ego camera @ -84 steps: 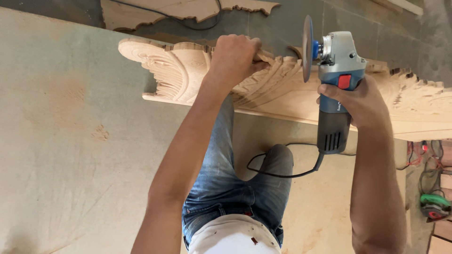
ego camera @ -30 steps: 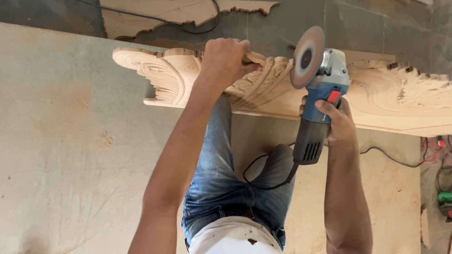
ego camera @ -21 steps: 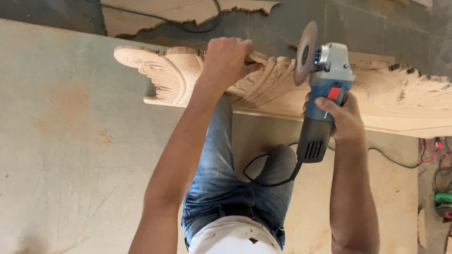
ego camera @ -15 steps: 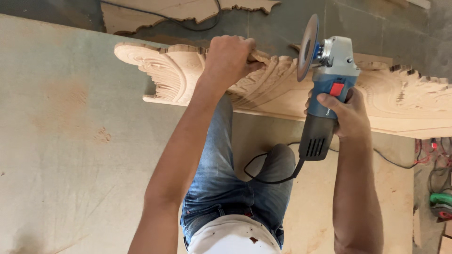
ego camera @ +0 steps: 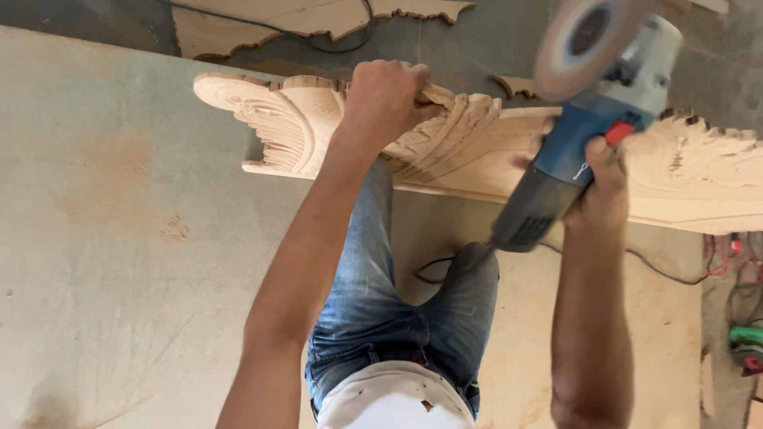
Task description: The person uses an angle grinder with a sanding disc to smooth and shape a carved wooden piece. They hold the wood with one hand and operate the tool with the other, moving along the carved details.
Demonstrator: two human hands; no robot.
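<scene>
A long carved wooden panel (ego camera: 477, 151) with leaf ornament lies across a flat board. My left hand (ego camera: 385, 99) grips its upper carved edge near the left end. My right hand (ego camera: 600, 187) is closed around the blue body of an angle grinder (ego camera: 588, 119), tilted so that its round sanding disc (ego camera: 584, 36) faces the camera, lifted above the panel and blurred. The grinder's black cord (ego camera: 660, 270) trails off to the right.
A large pale board (ego camera: 119, 262) carries the panel, and my legs in blue jeans (ego camera: 397, 318) kneel on it. Another carved wood piece (ego camera: 318, 16) lies on the grey floor beyond. Cables and a green tool (ego camera: 747, 345) sit at the right edge.
The grinder has swung up and tilted, its disc now facing the camera and higher above the panel. My left hand has kept its hold on the carved edge.
</scene>
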